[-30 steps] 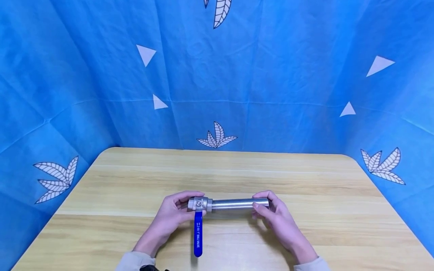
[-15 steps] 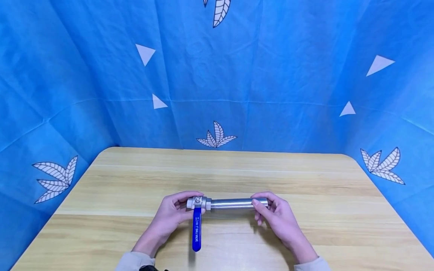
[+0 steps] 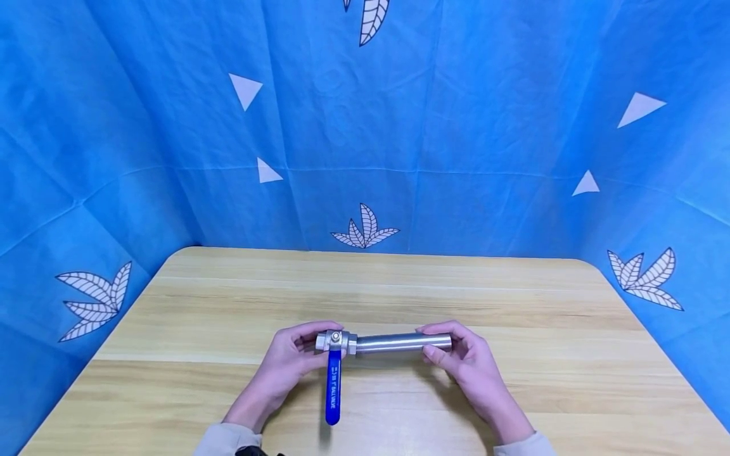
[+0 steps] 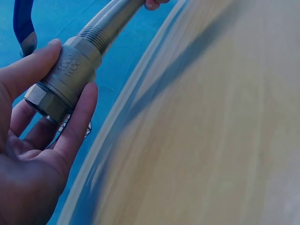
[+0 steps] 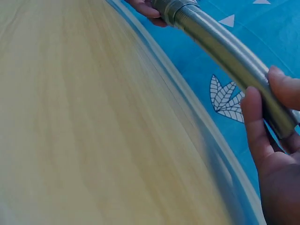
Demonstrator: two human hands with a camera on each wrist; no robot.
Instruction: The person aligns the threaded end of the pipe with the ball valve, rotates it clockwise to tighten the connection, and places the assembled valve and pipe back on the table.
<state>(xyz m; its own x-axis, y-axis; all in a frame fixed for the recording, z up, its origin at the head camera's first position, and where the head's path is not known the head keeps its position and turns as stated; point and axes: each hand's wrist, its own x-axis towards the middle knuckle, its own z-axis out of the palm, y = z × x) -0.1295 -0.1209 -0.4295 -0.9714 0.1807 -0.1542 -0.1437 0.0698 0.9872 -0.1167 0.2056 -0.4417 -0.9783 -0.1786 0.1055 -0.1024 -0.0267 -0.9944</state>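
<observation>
My left hand (image 3: 285,361) holds a metal ball valve (image 4: 70,70) between thumb and fingers. The valve's blue lever handle (image 3: 333,389) points toward me in the head view. From the valve's right end runs a straight steel pipe (image 3: 393,342); some thread (image 4: 93,37) shows at the joint in the left wrist view. Pinching the pipe near its free right end is my right hand (image 3: 470,367), with the thumb on the near side and a finger on the far side. Valve and pipe are held level above the table, their shadow falling below.
A light wood-grain table (image 3: 365,291) lies beneath both hands. Blue cloth (image 3: 365,126) with white leaf and triangle prints hangs behind it and along both sides.
My right thumb and fingers have shifted their hold on the pipe. The blue lever swung slightly up and left, then came back a little right. The left hand stays on the valve.
</observation>
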